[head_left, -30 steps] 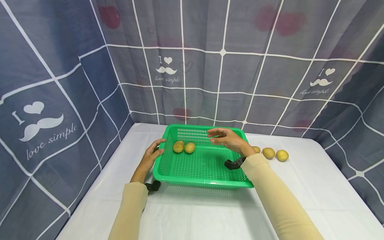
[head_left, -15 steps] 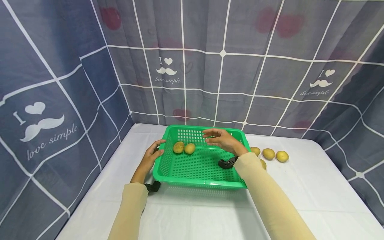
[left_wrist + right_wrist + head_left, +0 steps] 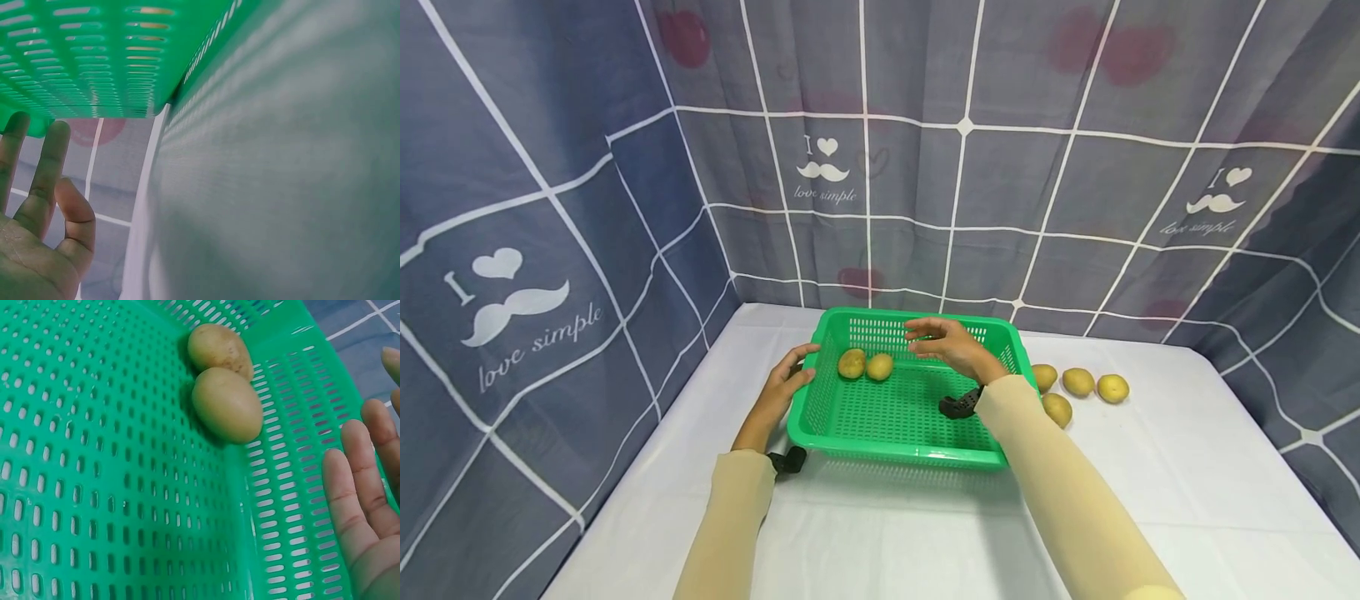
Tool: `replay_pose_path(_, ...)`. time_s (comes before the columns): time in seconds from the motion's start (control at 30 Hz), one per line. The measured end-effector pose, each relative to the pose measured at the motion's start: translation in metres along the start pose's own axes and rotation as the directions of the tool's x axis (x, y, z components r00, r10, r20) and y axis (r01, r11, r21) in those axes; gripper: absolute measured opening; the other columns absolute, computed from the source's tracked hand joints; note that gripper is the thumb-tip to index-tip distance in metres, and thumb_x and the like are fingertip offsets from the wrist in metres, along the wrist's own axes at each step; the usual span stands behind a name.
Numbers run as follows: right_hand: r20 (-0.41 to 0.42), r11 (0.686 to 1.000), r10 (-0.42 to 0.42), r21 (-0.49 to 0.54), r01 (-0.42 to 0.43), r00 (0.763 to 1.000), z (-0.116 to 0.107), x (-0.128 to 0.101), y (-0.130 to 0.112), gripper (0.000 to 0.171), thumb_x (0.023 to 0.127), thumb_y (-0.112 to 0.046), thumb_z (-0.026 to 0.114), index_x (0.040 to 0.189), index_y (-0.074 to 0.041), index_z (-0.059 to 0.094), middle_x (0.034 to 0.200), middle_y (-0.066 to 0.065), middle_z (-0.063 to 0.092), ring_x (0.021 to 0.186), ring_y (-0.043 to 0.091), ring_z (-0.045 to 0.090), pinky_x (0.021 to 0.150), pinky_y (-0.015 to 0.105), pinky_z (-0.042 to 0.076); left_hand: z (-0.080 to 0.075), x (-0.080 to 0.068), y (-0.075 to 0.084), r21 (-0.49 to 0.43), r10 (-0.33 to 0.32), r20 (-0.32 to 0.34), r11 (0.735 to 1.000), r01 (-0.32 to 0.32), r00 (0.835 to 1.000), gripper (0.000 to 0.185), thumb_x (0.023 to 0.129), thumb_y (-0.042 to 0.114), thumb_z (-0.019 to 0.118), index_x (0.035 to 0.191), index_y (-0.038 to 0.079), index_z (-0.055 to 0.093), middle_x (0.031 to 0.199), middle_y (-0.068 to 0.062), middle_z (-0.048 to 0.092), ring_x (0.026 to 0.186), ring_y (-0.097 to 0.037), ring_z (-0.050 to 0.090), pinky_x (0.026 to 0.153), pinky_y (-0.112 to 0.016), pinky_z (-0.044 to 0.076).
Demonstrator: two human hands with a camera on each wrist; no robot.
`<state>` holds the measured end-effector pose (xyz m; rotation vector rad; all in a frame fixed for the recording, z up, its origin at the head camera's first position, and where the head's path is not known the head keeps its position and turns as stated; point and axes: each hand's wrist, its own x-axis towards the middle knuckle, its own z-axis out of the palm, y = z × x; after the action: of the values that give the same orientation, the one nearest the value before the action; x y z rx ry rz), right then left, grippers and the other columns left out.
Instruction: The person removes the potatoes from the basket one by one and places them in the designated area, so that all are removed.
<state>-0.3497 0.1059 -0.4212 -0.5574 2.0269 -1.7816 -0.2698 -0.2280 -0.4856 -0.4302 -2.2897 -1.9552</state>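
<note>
A green plastic basket (image 3: 917,454) with slotted walls stands on the white tablecloth. Inside, toward its back left, two potatoes (image 3: 880,367) lie side by side; the right wrist view shows the smooth potato (image 3: 228,406) next to a browner one (image 3: 215,349). My left hand (image 3: 777,393) rests at the basket's left rim, thumb and fingertips against it. From below, in the left wrist view, the fingers of that hand (image 3: 40,231) reach up to the lip, mostly extended. Over the basket's right half hovers my right hand (image 3: 957,346), fingers loosely bent and holding nothing.
Several potatoes lie on the cloth right of the basket, among them one by its wall (image 3: 1057,410) and one farthest right (image 3: 1112,388). A grey checked curtain (image 3: 917,183) hangs behind and along both sides. Each wrist wears a black strapped device (image 3: 961,404).
My right hand has shifted a little left above the basket, uncovering another potato beside the basket's right wall. The left hand stays at the rim, and the two potatoes inside lie where they were.
</note>
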Motion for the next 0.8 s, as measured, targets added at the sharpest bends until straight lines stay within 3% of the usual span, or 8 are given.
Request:
replay_pose_path(0.13, -0.007, 0.998, -0.006, -0.059, 0.006, 1.000, 0.004, 0.004, 0.002, 0.057, 0.104, 0.002, 0.067, 0.157, 0.009, 0.047, 0.153, 0.036, 0.050, 0.131, 0.036, 0.062, 0.118, 0.059, 0.043, -0.001, 0.000, 0.000, 0.001, 0.005, -0.004, 1.000, -0.005, 1.000, 0.049, 0.109, 0.009, 0.051, 0.155, -0.007, 0.047, 0.166, -0.027, 0.040, 0.143, -0.039, 0.045, 0.108, -0.032, 0.043)
replay_pose_path(0.47, -0.011, 0.988, -0.013, -0.154, 0.011, 1.000, 0.011, 0.014, 0.003, 0.058, 0.102, -0.001, 0.071, 0.155, 0.009, 0.051, 0.149, 0.032, 0.057, 0.138, 0.047, 0.054, 0.116, 0.063, 0.045, 0.000, 0.002, -0.002, -0.020, 0.003, -0.003, 1.000, -0.003, 1.000, 0.052, 0.107, 0.009, 0.053, 0.156, -0.007, 0.046, 0.167, -0.026, 0.039, 0.144, -0.042, 0.044, 0.106, -0.025, 0.043)
replay_pose_path(0.63, -0.032, 0.981, 0.011, -0.193, -0.017, 0.999, 0.017, 0.017, 0.003, 0.055, 0.100, -0.001, 0.072, 0.151, 0.010, 0.055, 0.145, 0.032, 0.060, 0.135, 0.046, 0.057, 0.114, 0.062, 0.047, 0.002, 0.001, 0.000, -0.016, -0.005, -0.003, 1.000, 0.005, 1.000, 0.052, 0.107, 0.009, 0.053, 0.156, -0.006, 0.046, 0.167, -0.026, 0.038, 0.144, -0.043, 0.044, 0.107, -0.028, 0.043)
replay_pose_path(0.8, -0.036, 0.971, 0.056, -0.231, -0.063, 0.998, 0.023, 0.022, 0.004, 0.052, 0.100, -0.003, 0.073, 0.149, 0.007, 0.058, 0.142, 0.031, 0.061, 0.132, 0.043, 0.059, 0.113, 0.062, 0.047, 0.001, 0.001, 0.000, -0.010, -0.017, -0.005, 1.000, 0.017, 1.000, 0.051, 0.108, 0.009, 0.053, 0.156, -0.005, 0.046, 0.168, -0.026, 0.038, 0.145, -0.045, 0.044, 0.112, -0.039, 0.042)
